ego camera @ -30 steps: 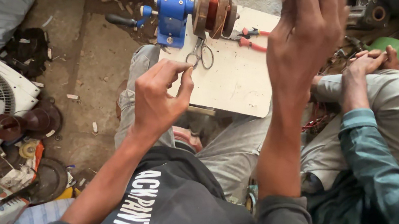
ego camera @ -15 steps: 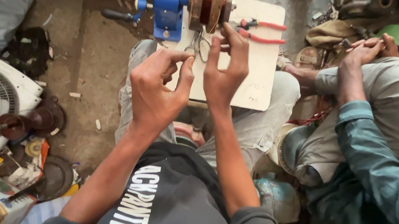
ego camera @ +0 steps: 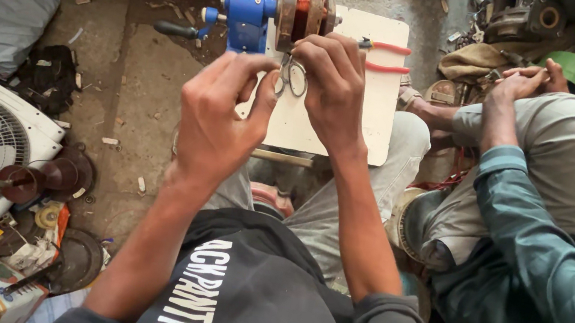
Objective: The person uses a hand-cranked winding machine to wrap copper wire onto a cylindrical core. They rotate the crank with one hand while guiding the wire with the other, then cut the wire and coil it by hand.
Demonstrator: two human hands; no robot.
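We see our left hand point(ego camera: 222, 117) raised above the white board point(ego camera: 360, 81), its fingers curled and the thumb close to the forefinger; whether it pinches something we cannot tell. Our right hand point(ego camera: 329, 84) has its fingers bent down at the small scissors point(ego camera: 292, 76), which lie on the board just below the wound coil point(ego camera: 303, 4). The coil sits in the blue hand-crank winder point(ego camera: 247, 17). Red-handled pliers point(ego camera: 387, 56) lie beside the right hand. A co-worker's hand point(ego camera: 523, 83) rests on a knee nearby.
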